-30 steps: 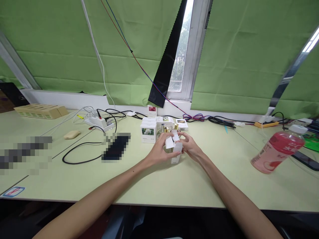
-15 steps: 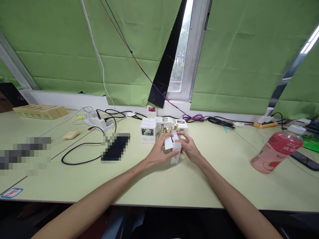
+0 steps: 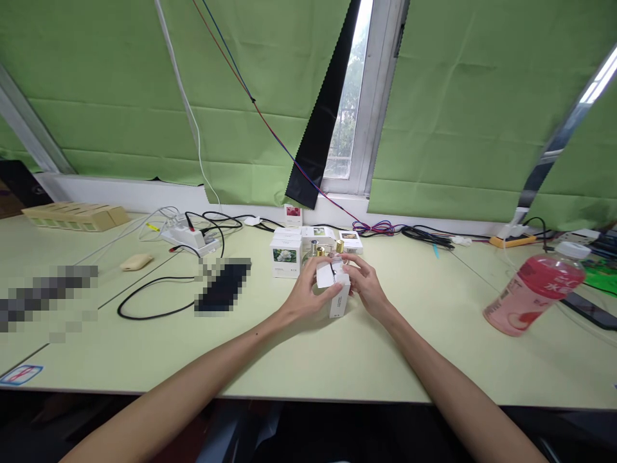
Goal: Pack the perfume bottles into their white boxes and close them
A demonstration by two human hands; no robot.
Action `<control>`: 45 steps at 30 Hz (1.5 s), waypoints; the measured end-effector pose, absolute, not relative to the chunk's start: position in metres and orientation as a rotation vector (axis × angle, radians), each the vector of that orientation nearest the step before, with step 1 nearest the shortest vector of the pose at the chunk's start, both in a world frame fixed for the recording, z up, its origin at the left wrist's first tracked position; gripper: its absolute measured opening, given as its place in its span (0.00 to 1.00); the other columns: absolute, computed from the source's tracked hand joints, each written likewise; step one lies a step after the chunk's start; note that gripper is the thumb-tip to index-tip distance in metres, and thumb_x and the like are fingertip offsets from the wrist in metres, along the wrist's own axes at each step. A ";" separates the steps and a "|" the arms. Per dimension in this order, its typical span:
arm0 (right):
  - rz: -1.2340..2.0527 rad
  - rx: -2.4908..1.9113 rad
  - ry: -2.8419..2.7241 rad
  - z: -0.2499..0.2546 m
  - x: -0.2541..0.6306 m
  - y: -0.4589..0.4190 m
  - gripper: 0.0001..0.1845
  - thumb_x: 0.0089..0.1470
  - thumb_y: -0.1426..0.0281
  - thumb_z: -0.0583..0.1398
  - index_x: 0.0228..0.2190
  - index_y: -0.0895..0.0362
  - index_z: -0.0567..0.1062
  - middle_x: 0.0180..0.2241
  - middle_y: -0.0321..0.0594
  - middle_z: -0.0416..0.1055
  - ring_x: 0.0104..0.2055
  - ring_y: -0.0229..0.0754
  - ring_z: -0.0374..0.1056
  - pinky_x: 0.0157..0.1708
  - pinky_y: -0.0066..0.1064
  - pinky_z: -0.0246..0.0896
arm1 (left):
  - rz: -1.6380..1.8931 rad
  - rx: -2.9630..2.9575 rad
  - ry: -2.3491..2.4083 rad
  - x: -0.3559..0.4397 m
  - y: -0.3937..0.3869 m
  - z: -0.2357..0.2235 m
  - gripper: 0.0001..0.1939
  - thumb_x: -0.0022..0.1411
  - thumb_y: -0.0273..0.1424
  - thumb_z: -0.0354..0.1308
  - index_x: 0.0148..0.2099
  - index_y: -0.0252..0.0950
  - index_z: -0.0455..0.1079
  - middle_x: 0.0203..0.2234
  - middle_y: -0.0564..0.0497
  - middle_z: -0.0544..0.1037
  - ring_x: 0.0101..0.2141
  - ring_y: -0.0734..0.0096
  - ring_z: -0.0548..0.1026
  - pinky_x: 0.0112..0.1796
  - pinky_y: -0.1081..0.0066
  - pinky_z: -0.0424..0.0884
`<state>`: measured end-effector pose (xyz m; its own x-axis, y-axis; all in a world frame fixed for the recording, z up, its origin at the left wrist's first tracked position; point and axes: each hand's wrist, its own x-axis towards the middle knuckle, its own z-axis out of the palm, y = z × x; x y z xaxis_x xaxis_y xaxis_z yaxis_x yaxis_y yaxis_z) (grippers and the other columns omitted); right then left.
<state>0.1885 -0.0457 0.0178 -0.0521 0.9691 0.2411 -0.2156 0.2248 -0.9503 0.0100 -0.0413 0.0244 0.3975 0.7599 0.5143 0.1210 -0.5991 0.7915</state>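
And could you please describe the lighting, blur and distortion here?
Head view: the narrow glass window is bright; soft shadows lie near the bare left forearm on the pale green tabletop. Head view, right: the pink plastic drink bottle looks slanted and stretched, perhaps lens distortion. Head view, left: blocky pixelation hides patches. Head view, centre: print on the white cardboard box is unreadable.

The near, white, rectangular paperboard carton [image 3: 342, 302] looks smooth and matt; beyond it, a cylindrical gold cap [image 3: 340, 246] shines like metal. At right, the pink, rounded plastic bottle [image 3: 536, 288] is glossy.
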 end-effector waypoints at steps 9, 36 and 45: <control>1.077 -0.851 -1.135 0.025 0.188 -0.048 0.17 0.48 0.56 0.68 0.37 0.52 0.83 0.28 0.35 0.68 0.24 0.34 0.54 0.22 0.30 0.55 | 1.175 1.926 0.720 0.008 -0.042 0.023 0.28 0.65 0.46 0.61 0.62 0.44 0.59 0.57 0.43 0.70 0.56 0.54 0.71 0.55 0.55 0.71; 1.011 -0.804 -1.110 0.013 0.195 -0.035 0.14 0.47 0.58 0.71 0.26 0.54 0.76 0.30 0.36 0.72 0.29 0.37 0.61 0.31 0.32 0.58 | 1.102 1.738 0.689 0.004 -0.031 0.015 0.39 0.65 0.49 0.59 0.70 0.44 0.50 0.62 0.40 0.69 0.60 0.48 0.70 0.58 0.50 0.67; 1.061 -0.821 -1.073 0.016 0.195 -0.037 0.14 0.45 0.61 0.71 0.30 0.54 0.77 0.32 0.35 0.71 0.28 0.35 0.60 0.28 0.31 0.57 | 1.126 1.811 0.629 0.006 -0.032 0.020 0.30 0.66 0.49 0.58 0.65 0.43 0.61 0.59 0.41 0.72 0.55 0.48 0.72 0.53 0.52 0.71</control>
<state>0.1948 -0.0367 0.0155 0.1152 0.9532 0.2794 -0.2681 0.3007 -0.9153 0.0056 -0.0322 0.0204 0.4590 0.7728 0.4383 -0.0317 -0.4788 0.8774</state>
